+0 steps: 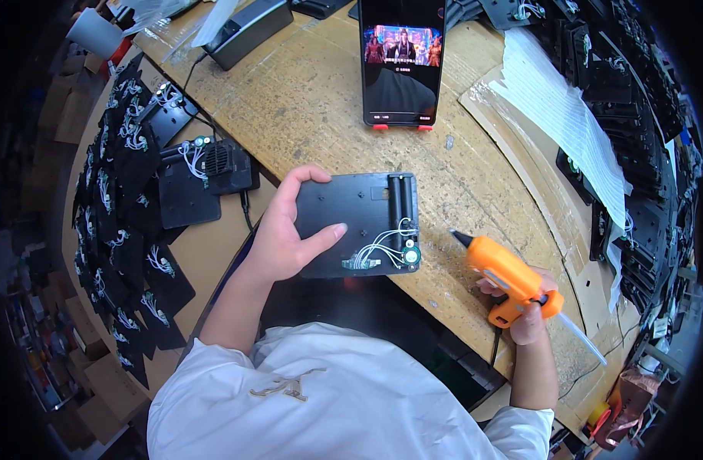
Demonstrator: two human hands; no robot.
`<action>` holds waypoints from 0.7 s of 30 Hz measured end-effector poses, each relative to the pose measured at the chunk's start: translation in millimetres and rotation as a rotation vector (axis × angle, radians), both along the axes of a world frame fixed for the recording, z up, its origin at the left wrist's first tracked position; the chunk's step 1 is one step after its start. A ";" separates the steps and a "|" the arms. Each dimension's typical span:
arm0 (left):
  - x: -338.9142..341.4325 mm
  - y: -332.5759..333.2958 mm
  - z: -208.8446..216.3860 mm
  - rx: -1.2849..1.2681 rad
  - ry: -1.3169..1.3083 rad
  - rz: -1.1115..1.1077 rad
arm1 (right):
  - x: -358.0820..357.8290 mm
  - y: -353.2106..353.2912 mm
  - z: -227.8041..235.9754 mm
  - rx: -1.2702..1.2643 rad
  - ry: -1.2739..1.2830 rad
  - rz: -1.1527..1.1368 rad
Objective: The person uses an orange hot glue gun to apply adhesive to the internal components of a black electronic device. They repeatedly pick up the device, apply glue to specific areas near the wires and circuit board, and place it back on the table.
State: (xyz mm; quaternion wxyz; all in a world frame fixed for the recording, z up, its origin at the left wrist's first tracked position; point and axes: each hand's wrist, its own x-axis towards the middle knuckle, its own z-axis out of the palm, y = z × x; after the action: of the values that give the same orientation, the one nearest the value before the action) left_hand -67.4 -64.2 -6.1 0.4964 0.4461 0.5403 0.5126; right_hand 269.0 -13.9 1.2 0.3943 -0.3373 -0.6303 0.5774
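Observation:
My left hand [294,234] grips a flat black plastic panel [328,203] by its left side, with the thumb lying across its face. Along the panel's right edge runs a black battery holder [401,201]. Below that sit a small round green circuit board [410,254] and a narrow green board [360,264], joined by thin white wires [378,244]. My right hand [529,307] is wrapped round the handle of an orange hot glue gun [506,270]. Its dark nozzle points up and left toward the panel, apart from it. A clear glue stick [581,340] sticks out of its back.
A phone [401,77] playing a video stands on red feet at the far edge. Many similar wired black panels [159,295] lie at the left, more [635,115] at the right beside white foam sheeting [558,100]. A black box [250,34] stands at the back of the wooden table [305,107].

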 end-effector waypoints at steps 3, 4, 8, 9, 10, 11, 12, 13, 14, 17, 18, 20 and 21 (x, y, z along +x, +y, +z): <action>-24.3 -24.8 47.5 0.157 0.411 0.164 | 15.2 0.1 2.2 -0.214 0.147 -0.085; -36.6 -36.4 70.7 0.188 0.516 0.272 | 17.8 0.9 5.1 -0.289 0.198 -0.116; -126.4 -78.6 118.6 0.435 1.224 1.137 | 14.3 8.4 1.7 -0.329 0.336 -0.211; -161.5 -103.2 128.3 0.391 1.055 1.146 | 13.7 8.3 2.0 -0.345 0.359 -0.176; -195.6 -128.8 128.6 0.355 0.870 1.150 | 13.2 8.4 2.2 -0.316 0.328 -0.180; -219.3 -154.2 124.0 0.334 0.696 1.218 | 12.2 7.8 1.3 -0.303 0.296 -0.176; -231.9 -175.8 113.7 0.306 0.525 1.282 | 11.3 7.2 0.3 -0.300 0.262 -0.169; -235.6 -188.7 99.4 0.290 0.729 1.397 | 9.7 6.9 1.4 -0.298 0.270 -0.124; -233.9 -196.7 85.3 0.269 0.937 1.419 | 9.2 6.5 2.0 -0.256 0.242 -0.111; -210.5 -191.2 60.0 0.256 0.324 1.335 | 18.2 7.6 -2.7 -0.232 0.290 -0.120; -200.5 -184.9 52.4 0.249 0.282 1.306 | 17.1 9.1 -3.1 -0.218 0.284 -0.121; -200.1 -187.1 37.4 0.188 0.552 1.314 | 15.5 8.1 -0.9 -0.202 0.263 -0.130; -194.4 -187.0 37.9 0.210 0.486 1.305 | 13.3 8.7 -0.9 -0.194 0.262 -0.141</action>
State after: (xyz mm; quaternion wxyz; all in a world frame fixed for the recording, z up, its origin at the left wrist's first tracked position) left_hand -261.8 -251.2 31.9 -0.0929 0.1781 0.7409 0.6409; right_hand 282.3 -5.2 0.3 0.4780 -0.3392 -0.4897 0.6455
